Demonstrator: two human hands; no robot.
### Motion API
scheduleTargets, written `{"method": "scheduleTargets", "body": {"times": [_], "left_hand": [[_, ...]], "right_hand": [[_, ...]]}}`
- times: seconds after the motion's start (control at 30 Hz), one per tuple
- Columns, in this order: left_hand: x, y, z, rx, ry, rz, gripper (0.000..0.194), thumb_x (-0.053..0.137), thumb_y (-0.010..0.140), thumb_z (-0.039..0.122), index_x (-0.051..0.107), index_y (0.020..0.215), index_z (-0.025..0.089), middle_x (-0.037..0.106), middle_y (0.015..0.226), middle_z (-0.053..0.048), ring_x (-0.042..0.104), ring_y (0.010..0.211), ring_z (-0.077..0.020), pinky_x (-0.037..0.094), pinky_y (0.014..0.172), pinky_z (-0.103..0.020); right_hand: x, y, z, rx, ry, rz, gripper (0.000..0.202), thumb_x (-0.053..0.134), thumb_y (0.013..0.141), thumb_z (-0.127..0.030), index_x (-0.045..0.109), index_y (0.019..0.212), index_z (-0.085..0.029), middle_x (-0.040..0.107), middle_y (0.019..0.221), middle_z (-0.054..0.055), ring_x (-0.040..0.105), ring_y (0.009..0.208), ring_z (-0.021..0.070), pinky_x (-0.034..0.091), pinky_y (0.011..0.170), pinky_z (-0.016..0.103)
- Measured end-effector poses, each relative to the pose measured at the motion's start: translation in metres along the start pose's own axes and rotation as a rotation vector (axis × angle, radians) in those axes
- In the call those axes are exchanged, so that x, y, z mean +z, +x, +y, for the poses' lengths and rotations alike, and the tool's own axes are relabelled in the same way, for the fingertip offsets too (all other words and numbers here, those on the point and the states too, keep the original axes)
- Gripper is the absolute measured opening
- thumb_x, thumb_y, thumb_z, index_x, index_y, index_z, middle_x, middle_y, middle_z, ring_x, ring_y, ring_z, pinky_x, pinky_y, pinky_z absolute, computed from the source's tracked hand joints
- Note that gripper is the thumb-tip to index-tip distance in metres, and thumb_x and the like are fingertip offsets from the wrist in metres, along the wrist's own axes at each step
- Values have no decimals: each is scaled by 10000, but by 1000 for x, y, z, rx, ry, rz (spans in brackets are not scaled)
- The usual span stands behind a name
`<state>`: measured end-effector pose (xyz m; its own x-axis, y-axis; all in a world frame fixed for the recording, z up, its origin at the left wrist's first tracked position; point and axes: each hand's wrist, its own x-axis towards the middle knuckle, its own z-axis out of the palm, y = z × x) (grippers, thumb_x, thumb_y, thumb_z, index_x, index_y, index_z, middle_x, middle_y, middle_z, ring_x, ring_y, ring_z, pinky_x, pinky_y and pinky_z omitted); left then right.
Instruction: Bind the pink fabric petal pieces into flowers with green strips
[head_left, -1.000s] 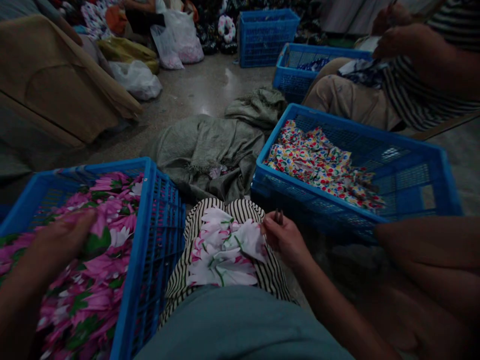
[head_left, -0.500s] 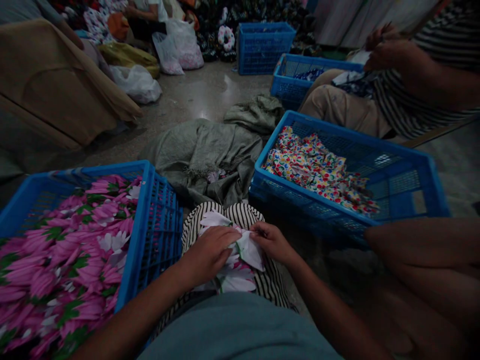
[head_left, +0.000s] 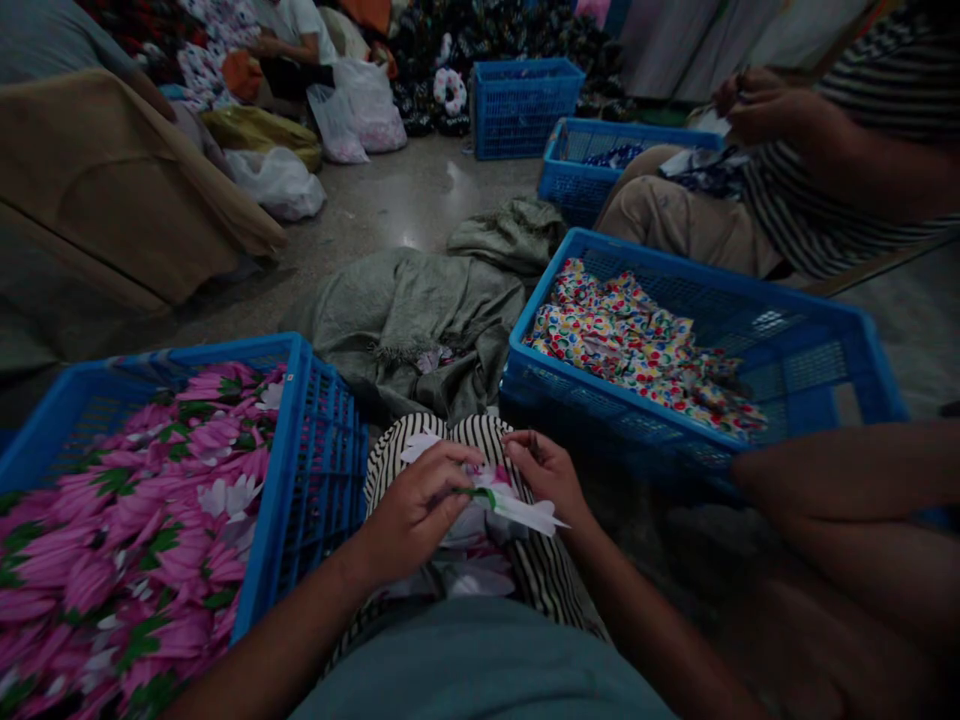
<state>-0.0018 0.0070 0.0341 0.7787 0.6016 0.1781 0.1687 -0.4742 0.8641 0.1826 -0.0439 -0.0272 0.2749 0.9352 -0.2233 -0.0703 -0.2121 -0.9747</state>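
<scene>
Over my striped lap, my left hand (head_left: 420, 505) pinches an artificial flower piece (head_left: 529, 512) by its green end, between thumb and fingers. Its white petals point right, toward my other wrist. Close by on the right, the thumb and fingers of my right hand (head_left: 547, 472) are pressed together just above the piece; what they hold, if anything, is too small and dark to make out. More white and pink petal pieces (head_left: 480, 578) lie on my lap beneath both hands, partly hidden by them.
To my left stands a blue crate (head_left: 296, 420) full of pink flowers with green bases. A second blue crate (head_left: 697, 270) at right holds colourful printed fabric pieces (head_left: 622, 340). A grey-green sack (head_left: 405, 300) lies ahead. A person in a striped top (head_left: 892, 130) sits at right.
The flower piece has turned from lying flat and broad to a narrow edge-on view, petals pointing right. My right hand has moved slightly away from it.
</scene>
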Motion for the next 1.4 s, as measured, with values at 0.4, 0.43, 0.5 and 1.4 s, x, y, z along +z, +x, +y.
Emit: {"method": "scheduleTargets", "body": {"times": [0.4,0.43,0.5,1.4], "left_hand": [[16,2,19,-328,-173,177,58,458,833,232,492,854,190,559,790,-13,540,748,-139,423,668,-263],[16,2,19,-329,-158,174,70,446,837,233,497,862,190,558,792,-14,538,752,-141,422,671,-266],[13,1,20,-267,-81,169,83,426,840,215,503,855,190,546,790,-16,527,756,-144,416,672,-271],[2,-18,6,201,486,242,138,445,758,122,484,876,183,599,747,-43,563,691,-160,437,623,-275]], "right_hand": [[7,-34,-46,-209,67,-382,234,611,725,-400,565,754,-172,472,630,-29,409,545,97,333,502,205],[8,-33,-45,-231,57,-384,255,591,736,-426,567,760,-174,478,648,-21,416,561,104,336,513,212],[6,-30,-42,-299,10,-370,320,568,730,-490,583,803,-178,487,699,-2,420,594,121,336,533,229],[7,-14,-57,-560,-303,-97,218,413,849,-251,477,649,-193,447,619,5,426,582,138,324,545,271]]}}
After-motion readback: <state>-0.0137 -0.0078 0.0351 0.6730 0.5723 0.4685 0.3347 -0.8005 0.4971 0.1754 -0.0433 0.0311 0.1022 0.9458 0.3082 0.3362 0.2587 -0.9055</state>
